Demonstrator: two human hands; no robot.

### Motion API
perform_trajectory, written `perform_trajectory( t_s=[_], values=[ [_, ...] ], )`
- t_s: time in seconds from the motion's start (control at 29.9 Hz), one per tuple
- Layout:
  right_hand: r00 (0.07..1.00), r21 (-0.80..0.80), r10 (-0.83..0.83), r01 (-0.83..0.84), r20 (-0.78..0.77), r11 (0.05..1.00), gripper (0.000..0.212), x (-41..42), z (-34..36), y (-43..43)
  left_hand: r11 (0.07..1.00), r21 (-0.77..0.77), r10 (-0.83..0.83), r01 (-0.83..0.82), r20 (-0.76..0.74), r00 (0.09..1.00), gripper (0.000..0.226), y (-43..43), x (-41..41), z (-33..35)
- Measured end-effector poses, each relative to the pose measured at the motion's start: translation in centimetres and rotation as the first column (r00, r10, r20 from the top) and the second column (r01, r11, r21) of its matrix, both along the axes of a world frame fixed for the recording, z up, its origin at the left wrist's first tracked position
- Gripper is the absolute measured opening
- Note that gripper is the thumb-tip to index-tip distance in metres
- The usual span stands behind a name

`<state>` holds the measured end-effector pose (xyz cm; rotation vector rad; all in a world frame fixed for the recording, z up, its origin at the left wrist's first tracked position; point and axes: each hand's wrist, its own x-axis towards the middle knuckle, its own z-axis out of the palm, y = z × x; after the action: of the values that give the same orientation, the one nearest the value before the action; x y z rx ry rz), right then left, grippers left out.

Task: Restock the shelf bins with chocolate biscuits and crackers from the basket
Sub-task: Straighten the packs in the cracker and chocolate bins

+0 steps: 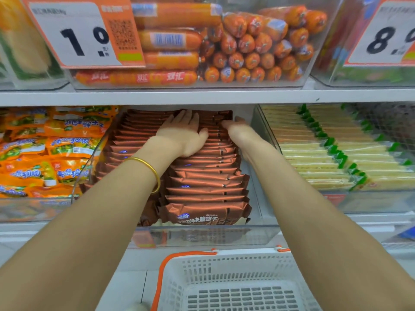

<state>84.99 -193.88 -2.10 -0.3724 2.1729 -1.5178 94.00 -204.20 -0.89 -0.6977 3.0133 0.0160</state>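
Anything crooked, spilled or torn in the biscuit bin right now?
Nothing stands out. The chocolate biscuit packs sit in even rows in the clear bin, left hand flat on top, right hand at their right edge. No spill or torn pack shows.

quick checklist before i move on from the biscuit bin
1. Left hand flat on the biscuit packs: ok.
2. Right hand against the right side of the row: ok.
3. Packs standing in rows inside the bin: ok.
4. Stock left in the basket: none in the part shown; cannot tell.
5. Crackers stocked in the next bin to the right: ok.
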Motion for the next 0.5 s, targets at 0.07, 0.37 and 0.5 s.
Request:
perform_trajectory(
  t_s=[0.07, 0.37, 0.5],
  values=[
    [0.999, -0.016, 0.011, -0.011, 0.034, 1.000, 0.034, -0.10, -0.01, -0.60, 1.000, 0.022, 0.006, -0.006, 0.026, 1.000, 0.061, -0.30, -0.14, -0.16],
    [0.997, -0.079, 0.050, -0.046, 0.058, 0.996, 0.017, -0.63, -0.39, -0.65, 0.998, 0.056, 0.001, 0.000, -0.007, 1.000, 0.061, -0.22, -0.21, -0.48],
    [0.994, -0.101, 0.061, -0.052, 0.086, 0.993, 0.018, -0.53, -0.17, -0.36, 0.998, 0.061, -0.006, 0.007, -0.012, 1.000, 0.060, -0.19, -0.20, -0.42]
  ],
)
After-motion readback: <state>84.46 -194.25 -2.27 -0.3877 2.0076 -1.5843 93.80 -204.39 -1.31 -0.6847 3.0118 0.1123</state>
